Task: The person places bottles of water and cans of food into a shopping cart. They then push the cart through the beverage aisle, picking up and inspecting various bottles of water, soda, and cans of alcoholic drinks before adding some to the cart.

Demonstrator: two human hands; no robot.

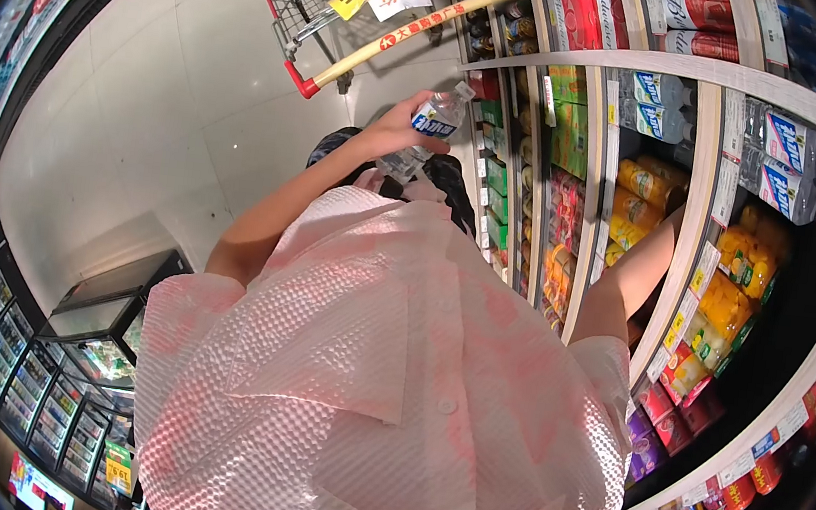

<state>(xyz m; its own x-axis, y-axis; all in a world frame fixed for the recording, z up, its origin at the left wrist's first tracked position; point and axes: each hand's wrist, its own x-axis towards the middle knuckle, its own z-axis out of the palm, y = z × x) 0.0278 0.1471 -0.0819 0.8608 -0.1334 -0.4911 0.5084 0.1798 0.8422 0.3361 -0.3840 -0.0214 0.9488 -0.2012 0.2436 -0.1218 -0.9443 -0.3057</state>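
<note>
My left hand (404,130) is wrapped round a clear plastic bottle (439,116) with a blue-and-white label, held tilted in front of my legs. My right forearm (640,268) reaches into the shelving on the right, beside orange drink bottles (641,184). The fingers of my right hand are lost in shadow behind a shelf edge, so what they touch cannot be made out. Packs of clear bottles with blue labels (781,165) lie on the shelf beyond that arm.
A shopping cart (419,30) with a yellow-and-red handle and packaged goods stands ahead on the tiled floor (164,56). Shelves of cans, cartons and bottles line the right side, behind pale edges (695,258). A black-framed case (110,307) and display racks (30,378) are at the left.
</note>
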